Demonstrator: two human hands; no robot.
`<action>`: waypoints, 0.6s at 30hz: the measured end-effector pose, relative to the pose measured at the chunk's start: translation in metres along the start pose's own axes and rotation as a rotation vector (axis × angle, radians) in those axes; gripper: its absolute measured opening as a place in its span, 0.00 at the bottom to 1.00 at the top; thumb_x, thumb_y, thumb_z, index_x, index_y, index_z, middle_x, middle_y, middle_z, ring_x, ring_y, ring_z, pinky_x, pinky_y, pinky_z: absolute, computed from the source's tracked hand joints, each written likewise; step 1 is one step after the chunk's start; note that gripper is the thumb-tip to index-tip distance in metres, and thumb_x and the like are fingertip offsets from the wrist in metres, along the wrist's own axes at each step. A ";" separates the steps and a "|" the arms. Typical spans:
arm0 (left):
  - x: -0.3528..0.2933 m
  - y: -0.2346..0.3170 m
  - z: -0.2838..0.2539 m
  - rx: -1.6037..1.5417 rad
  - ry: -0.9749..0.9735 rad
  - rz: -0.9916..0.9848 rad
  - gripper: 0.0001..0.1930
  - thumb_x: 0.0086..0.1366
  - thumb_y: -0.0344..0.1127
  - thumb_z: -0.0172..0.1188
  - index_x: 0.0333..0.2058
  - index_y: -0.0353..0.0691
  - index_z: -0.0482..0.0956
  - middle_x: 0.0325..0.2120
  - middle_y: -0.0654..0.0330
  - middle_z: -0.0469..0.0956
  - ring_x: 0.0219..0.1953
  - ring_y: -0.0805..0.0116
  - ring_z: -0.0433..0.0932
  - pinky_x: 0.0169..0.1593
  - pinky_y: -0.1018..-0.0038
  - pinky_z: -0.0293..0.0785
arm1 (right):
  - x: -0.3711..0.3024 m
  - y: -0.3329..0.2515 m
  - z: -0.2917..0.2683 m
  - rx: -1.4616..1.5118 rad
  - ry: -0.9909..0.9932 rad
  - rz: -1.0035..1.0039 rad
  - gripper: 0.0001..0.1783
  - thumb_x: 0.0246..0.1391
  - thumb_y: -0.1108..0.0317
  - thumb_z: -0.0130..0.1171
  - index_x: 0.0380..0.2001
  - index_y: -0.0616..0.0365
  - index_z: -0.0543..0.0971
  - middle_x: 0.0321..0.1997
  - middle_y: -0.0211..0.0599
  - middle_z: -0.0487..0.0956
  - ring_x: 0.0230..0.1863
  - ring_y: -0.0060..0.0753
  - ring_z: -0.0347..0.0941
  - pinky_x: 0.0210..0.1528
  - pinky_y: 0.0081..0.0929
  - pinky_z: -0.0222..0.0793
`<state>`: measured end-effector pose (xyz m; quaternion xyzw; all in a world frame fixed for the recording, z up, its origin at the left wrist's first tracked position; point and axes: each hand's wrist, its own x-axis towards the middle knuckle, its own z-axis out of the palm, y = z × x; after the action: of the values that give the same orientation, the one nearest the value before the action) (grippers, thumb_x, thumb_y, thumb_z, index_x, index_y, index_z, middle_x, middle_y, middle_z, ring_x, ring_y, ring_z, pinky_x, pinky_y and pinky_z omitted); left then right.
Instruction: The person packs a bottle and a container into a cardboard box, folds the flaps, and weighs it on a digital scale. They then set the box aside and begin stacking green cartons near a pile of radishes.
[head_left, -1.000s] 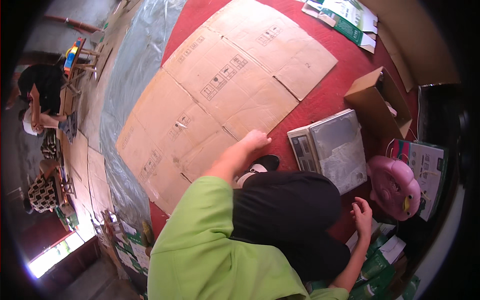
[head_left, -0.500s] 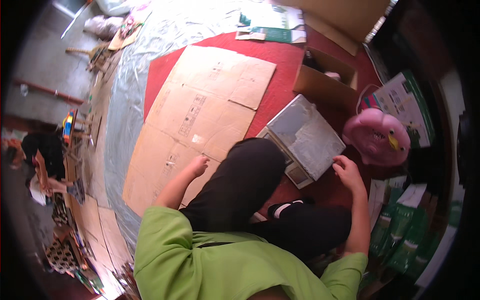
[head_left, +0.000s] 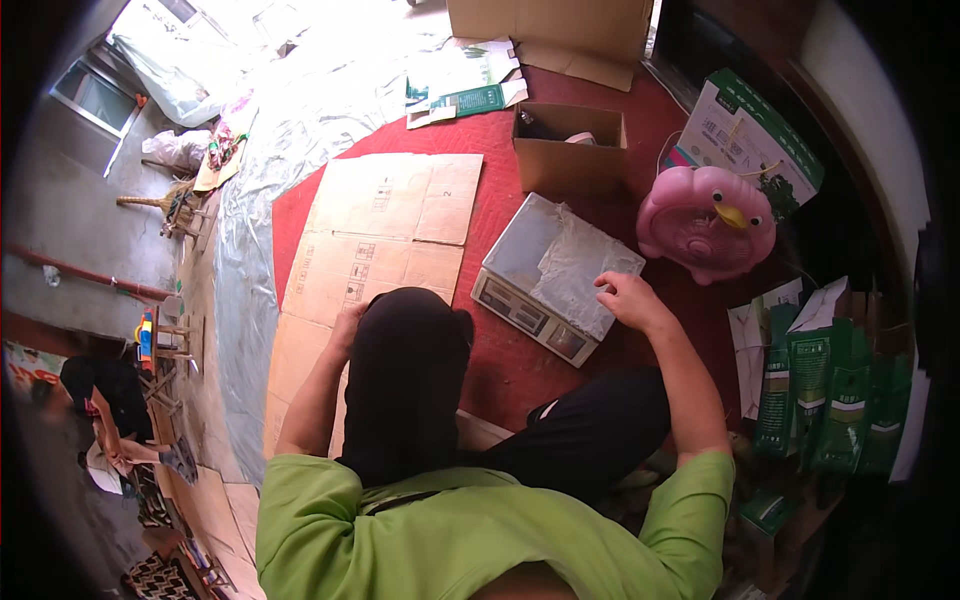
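Note:
A flat box (head_left: 550,268) with a worn grey-white top and printed sides lies on the red floor cover in front of me. Over its right edge is my right hand (head_left: 630,300), fingers loosely bent and apart with nothing seen in them; whether they touch the top I cannot tell. My left hand (head_left: 347,325) is beside my raised left knee, above a large flattened cardboard sheet (head_left: 340,270). The knee hides most of that hand's fingers.
A pink duck-faced plastic seat (head_left: 708,225) stands right of the flat box. Behind it is an open brown carton (head_left: 570,165). Several green packages (head_left: 820,390) stand at the right. A flattened green-white carton (head_left: 465,85) lies farther back. Another person (head_left: 105,410) sits at far left.
The view has shifted, and my knee has swung left. My left hand has gone down beside the knee. My right hand has moved from beside the flat box to over its right edge.

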<state>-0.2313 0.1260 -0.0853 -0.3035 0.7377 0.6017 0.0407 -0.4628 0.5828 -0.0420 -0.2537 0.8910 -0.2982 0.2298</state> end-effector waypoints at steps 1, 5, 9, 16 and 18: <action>-0.001 0.024 0.006 0.219 0.035 0.105 0.13 0.56 0.28 0.59 0.40 0.32 0.77 0.31 0.62 0.79 0.33 0.75 0.74 0.38 0.79 0.72 | -0.001 -0.001 -0.002 0.000 0.004 0.005 0.16 0.47 0.63 0.56 0.40 0.56 0.76 0.33 0.44 0.79 0.38 0.45 0.75 0.42 0.36 0.69; 0.024 0.023 -0.009 0.176 0.069 0.177 0.12 0.56 0.27 0.60 0.39 0.33 0.78 0.31 0.60 0.79 0.33 0.75 0.75 0.38 0.78 0.72 | 0.007 -0.009 0.003 0.055 -0.046 0.006 0.15 0.47 0.63 0.56 0.39 0.57 0.77 0.33 0.43 0.79 0.37 0.42 0.75 0.41 0.35 0.69; 0.064 0.018 -0.011 0.265 0.059 0.144 0.11 0.58 0.31 0.59 0.38 0.34 0.78 0.30 0.57 0.80 0.32 0.71 0.77 0.38 0.76 0.73 | 0.021 -0.012 0.002 0.187 -0.017 0.065 0.14 0.47 0.65 0.56 0.37 0.59 0.78 0.31 0.43 0.79 0.34 0.39 0.76 0.39 0.32 0.70; 0.171 0.061 0.022 0.377 -0.054 0.093 0.13 0.62 0.36 0.54 0.39 0.32 0.77 0.28 0.56 0.80 0.29 0.71 0.78 0.34 0.76 0.75 | 0.106 0.027 -0.022 0.196 0.410 0.138 0.10 0.48 0.65 0.55 0.27 0.61 0.78 0.26 0.46 0.78 0.30 0.44 0.77 0.33 0.34 0.70; 0.209 0.081 0.039 0.266 -0.082 0.090 0.13 0.62 0.36 0.54 0.39 0.31 0.77 0.27 0.56 0.78 0.28 0.70 0.77 0.33 0.77 0.74 | 0.143 0.042 -0.039 0.036 0.522 0.172 0.11 0.50 0.64 0.54 0.27 0.62 0.77 0.25 0.48 0.78 0.30 0.49 0.76 0.33 0.37 0.70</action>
<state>-0.4530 0.0851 -0.1153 -0.2373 0.8214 0.5118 0.0838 -0.6075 0.5437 -0.0782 -0.0876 0.9329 -0.3488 0.0212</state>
